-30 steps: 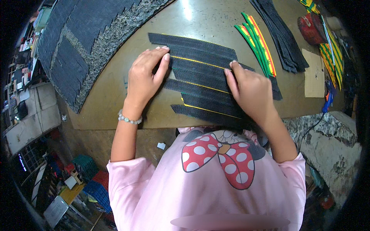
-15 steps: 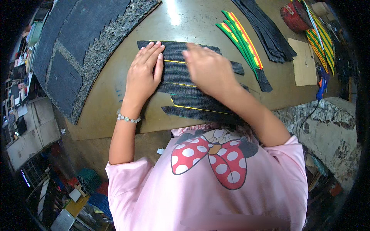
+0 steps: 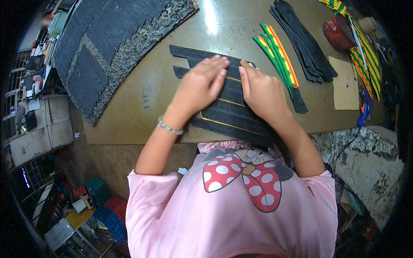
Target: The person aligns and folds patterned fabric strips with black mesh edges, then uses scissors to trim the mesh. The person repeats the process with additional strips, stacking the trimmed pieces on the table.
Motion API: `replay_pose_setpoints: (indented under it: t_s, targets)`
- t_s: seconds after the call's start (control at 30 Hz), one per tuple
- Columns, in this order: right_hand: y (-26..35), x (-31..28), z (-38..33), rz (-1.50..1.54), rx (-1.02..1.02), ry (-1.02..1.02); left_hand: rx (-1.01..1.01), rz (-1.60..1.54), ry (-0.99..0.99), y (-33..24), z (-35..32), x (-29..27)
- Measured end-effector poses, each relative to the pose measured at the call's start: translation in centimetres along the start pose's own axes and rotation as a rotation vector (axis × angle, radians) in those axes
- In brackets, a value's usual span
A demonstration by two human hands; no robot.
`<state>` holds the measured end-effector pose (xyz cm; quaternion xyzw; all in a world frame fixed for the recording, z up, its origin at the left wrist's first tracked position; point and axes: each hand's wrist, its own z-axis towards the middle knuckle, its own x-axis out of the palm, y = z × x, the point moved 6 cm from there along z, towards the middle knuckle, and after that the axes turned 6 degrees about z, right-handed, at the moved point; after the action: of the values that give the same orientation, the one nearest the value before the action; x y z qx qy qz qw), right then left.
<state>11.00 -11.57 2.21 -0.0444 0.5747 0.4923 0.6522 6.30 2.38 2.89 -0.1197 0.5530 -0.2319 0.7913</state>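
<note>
Several black woven webbing strips [image 3: 223, 116], edged with thin yellow lines, lie side by side near the table's front edge. My left hand [image 3: 201, 84] rests on their middle, palm down, fingers stretched and close together. To its right, my right hand [image 3: 264, 88] lies over the strips' right part, its thumb and forefinger extended towards the left hand. Its other fingers are partly hidden, but no strip shows lifted in it. Both hands bear on the strips, with a gap of bare webbing between the fingertips.
A dark slab [image 3: 92, 51] with a rough grey band covers the table's far left. Green, yellow and red strips [image 3: 277, 53] and a bundle of black strips [image 3: 303, 41] lie on the right. Beyond are a red container [image 3: 337, 32], cardboard [image 3: 344, 81] and a blue glue gun [image 3: 365, 109].
My left hand has slid right from the strips' left end to their middle. My right hand, blurred before, has settled on their right part. The whole view has shifted slightly.
</note>
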Motion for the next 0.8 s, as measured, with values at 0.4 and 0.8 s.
replay_pose_setpoints:
  t_s: [0.4,0.8]
  targets:
    - [-3.6,-2.1,3.8,0.453,0.115,0.15,0.327,0.527,-0.051,4.7,2.8,-5.0]
    - [2.7,-11.9,5.1,0.596,-0.267,0.092,0.234,0.222,-0.218,-1.3,1.1,-18.7]
